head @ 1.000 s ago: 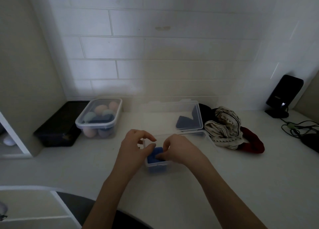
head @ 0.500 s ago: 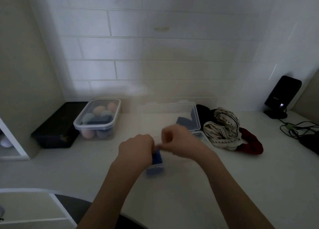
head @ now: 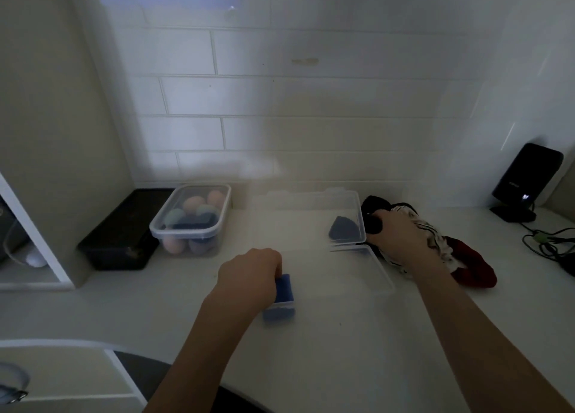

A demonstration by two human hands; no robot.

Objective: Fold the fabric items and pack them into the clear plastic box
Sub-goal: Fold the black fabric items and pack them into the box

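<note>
The clear plastic box (head: 378, 268) lies open on the white counter, its lid (head: 348, 207) tipped up behind it. A folded blue fabric (head: 283, 289) stands in the box's near left corner, and my left hand (head: 250, 274) rests closed against it. My right hand (head: 396, 238) reaches to the pile at the right and closes on a black fabric (head: 373, 211). A white patterned fabric (head: 432, 235) and a dark red fabric (head: 476, 266) lie in the same pile. A dark blue piece (head: 342, 227) shows through the lid.
A lidded clear tub (head: 189, 222) of pastel sponges stands at the back left, next to a black tray (head: 124, 232). A black device on a stand (head: 525, 182) and cables (head: 550, 244) occupy the back right corner. A tiled wall runs behind.
My right hand has left the blue fabric and moved right to the fabric pile, closing on the black piece. My left hand stays at the blue fabric in the box.
</note>
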